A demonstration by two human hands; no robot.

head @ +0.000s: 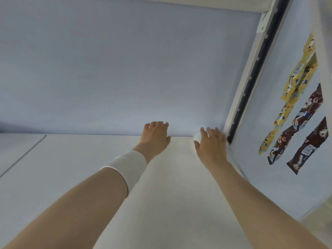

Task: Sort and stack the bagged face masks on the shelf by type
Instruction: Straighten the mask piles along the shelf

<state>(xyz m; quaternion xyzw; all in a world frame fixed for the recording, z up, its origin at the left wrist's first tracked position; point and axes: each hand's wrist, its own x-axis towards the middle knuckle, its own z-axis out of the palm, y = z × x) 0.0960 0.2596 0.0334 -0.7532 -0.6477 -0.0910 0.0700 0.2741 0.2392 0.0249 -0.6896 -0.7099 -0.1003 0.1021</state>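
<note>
Shelf point(170, 194) under left hand point(156, 136), right hand point(211, 143); packets point(294, 81) show blurred writing.

Saw a smooth, matt white shelf board point(53, 177) and a flat, matt pale blue-grey back panel point(107, 60). Noted a soft, matt white cloth wristband point(129, 164). Found glossy, crinkled plastic film on the yellow snack packets point(298, 72) and the dark brown snack packets point(305, 146). Took the white upright shelving post point(238, 90) for painted metal, smooth, faintly sheened.

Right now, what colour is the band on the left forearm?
Plain white wristband, clearest in head view.
</note>
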